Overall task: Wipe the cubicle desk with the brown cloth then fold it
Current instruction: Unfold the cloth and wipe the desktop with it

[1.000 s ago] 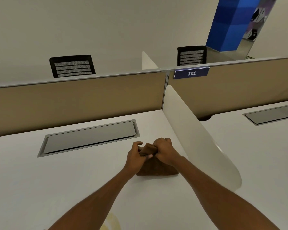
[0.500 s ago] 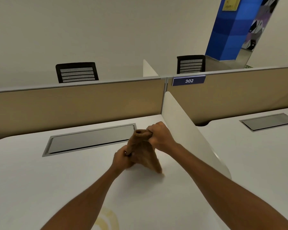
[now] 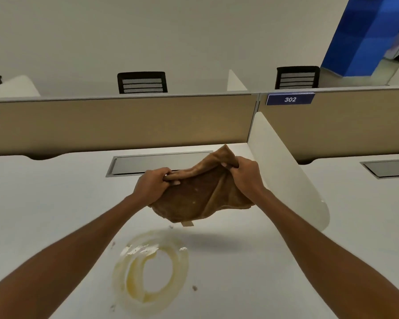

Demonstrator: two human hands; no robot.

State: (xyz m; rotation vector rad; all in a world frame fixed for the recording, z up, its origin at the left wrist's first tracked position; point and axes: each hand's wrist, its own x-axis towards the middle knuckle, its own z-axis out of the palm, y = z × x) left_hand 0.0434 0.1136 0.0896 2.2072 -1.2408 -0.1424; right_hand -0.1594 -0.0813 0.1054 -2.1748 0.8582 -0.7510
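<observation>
The brown cloth [image 3: 198, 196] hangs spread in the air above the white cubicle desk [image 3: 55, 215], casting a shadow on it. My left hand [image 3: 152, 186] grips its upper left edge. My right hand [image 3: 245, 172] grips its upper right edge, a corner sticking up above the fingers. A small tag dangles from the cloth's lower edge. On the desk below lies a yellowish ring-shaped stain [image 3: 151, 270] with white crumbs and small dark specks around it.
A grey cable-tray lid [image 3: 148, 163] is set into the desk behind the cloth. A white curved divider [image 3: 283, 171] stands at the right, a tan partition [image 3: 124, 123] with a "302" sign [image 3: 290, 99] behind. Black chairs [image 3: 142, 82] stand beyond.
The cloth went from a bunched lump on the desk to being lifted and pulled open between both hands. The view tilted down, bringing the stain into sight.
</observation>
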